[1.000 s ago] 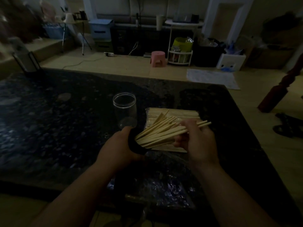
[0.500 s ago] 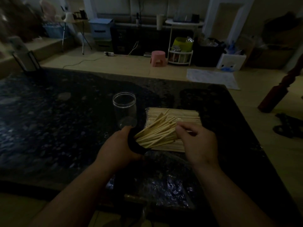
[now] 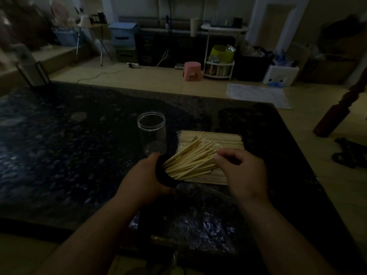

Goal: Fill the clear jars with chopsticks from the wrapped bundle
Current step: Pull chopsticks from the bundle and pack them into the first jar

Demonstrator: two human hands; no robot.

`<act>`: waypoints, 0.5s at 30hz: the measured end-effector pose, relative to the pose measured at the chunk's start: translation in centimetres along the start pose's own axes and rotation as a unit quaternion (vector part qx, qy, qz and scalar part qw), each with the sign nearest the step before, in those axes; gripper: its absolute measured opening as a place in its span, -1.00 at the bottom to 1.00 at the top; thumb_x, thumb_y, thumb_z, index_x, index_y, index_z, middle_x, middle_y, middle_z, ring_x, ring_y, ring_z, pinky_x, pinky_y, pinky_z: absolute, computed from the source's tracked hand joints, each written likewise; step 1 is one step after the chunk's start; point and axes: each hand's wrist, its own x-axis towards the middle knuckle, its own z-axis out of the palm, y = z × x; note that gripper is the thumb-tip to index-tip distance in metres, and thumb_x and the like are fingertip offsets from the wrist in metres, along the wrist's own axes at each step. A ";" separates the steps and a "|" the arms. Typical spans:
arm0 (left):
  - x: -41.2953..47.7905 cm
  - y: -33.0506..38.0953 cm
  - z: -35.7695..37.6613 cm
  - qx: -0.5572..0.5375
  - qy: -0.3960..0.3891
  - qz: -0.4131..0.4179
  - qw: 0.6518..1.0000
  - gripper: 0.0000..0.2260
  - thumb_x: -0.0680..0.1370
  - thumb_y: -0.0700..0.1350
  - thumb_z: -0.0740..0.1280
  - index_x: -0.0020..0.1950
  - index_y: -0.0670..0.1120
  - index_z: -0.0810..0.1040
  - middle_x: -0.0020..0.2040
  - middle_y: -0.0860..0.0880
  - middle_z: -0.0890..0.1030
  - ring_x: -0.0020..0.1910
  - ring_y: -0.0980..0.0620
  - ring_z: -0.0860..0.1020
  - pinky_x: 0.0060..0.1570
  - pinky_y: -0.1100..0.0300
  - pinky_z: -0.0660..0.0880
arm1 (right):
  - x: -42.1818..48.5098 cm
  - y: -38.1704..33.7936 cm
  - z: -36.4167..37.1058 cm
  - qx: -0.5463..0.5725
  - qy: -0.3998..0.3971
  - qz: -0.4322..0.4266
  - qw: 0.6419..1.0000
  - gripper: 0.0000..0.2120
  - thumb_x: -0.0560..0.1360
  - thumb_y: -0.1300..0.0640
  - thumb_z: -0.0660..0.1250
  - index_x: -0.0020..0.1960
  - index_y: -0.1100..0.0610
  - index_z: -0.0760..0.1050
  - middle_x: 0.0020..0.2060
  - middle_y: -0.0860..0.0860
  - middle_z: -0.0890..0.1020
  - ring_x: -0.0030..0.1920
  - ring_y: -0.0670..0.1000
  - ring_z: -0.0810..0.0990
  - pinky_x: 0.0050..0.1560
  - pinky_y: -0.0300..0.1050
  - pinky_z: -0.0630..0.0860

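Starting from the left, what's that hand got hold of? (kev)

So the left hand (image 3: 143,177) grips a tipped jar (image 3: 158,173), lying on its side with the mouth facing right. Fingers are curled snug round it. The thing looks near black in this light tbh. Whether it rests on the counter (image 3: 59,155) or sits just over it, can't tell. (mo)

And the other one? (kev)

Just behind that hand the empty jar (image 3: 151,133) stands upright on the dark stone. Next over, the chopsticks (image 3: 190,161) stick out of the tipped jar's mouth, fanning up and to the right. (mo)

Right hand? (kev)

The right hand (image 3: 242,175) sits at the far ends of those chopsticks, fingers curled in, fingertips and thumb pinching the tips. How many it's actually got, no idea. Under it the wrapped bundle (image 3: 228,139) lies flat on the counter, just right of the empty jar, with the loose ones crossing over it. Crinkly plastic wrap (image 3: 198,221) lies at the counter's near edge, between the forearms. (mo)
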 end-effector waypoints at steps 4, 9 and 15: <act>0.0 0.0 0.0 0.005 -0.004 -0.001 1.000 -0.17 0.15 0.15 0.60 0.37 0.12 0.36 0.17 0.05 0.57 0.10 0.03 0.56 0.06 0.08 0.53 | -0.2 0.3 0.1 -0.042 0.003 -0.011 0.999 -0.88 0.45 0.18 0.46 -0.07 -0.02 0.65 -0.19 -0.19 0.64 -0.10 -0.23 0.60 -0.08 -0.43 0.48; -0.1 0.0 -0.1 -0.009 0.002 -0.010 1.000 -0.19 0.18 0.11 0.61 0.37 0.10 0.37 0.17 0.05 0.56 0.09 0.05 0.55 0.00 0.15 0.50 | 0.1 0.5 0.0 -0.035 0.026 -0.012 0.999 -0.88 0.47 0.18 0.43 -0.13 -0.04 0.59 -0.22 -0.19 0.61 -0.18 -0.24 0.58 -0.22 -0.49 0.45; -0.3 0.1 -0.5 -0.035 0.014 -0.016 0.999 -0.26 0.25 0.04 0.60 0.36 0.06 0.38 0.15 0.06 0.57 -0.03 0.13 0.48 -0.09 0.25 0.37 | 0.0 1.6 0.5 -0.019 -0.061 0.078 0.995 -0.84 0.46 0.25 0.33 -0.21 0.01 0.55 -0.27 0.02 0.65 -0.23 0.07 0.63 -0.22 0.01 0.59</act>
